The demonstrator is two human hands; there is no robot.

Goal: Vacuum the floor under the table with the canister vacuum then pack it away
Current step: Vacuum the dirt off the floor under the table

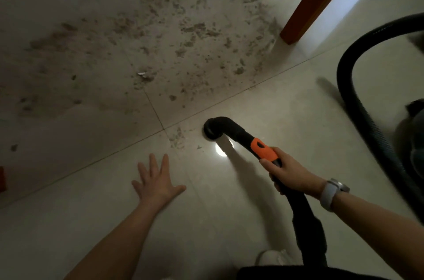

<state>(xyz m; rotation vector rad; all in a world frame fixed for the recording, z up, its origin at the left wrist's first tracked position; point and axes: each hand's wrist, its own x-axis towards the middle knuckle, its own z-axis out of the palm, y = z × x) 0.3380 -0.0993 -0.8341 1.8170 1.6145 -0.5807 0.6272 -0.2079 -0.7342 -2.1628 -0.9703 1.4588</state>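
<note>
Vacuum wand [263, 149], black with an orange collar, lies gripped in the right hand [286, 173], fingers wrapped round it just behind that collar. The left hand [156, 180] is spread, fingers straight, holding nothing, low over the pale tile floor [286, 105] near the person. The wand's round nozzle [212, 129] sits on the tile just right of a grout crossing, at the near edge of a wide patch of grey dust and debris [165, 36]. The wand looks rigid and light, easy to steer one-handed from the collar; the ribbed hose [351, 87] looping at right is flexible and likely drags. Two wooden table legs [319, 0] stand far right, bounding the debris. Open tile lies left and far, so sweeping there seems unobstructed.
</note>
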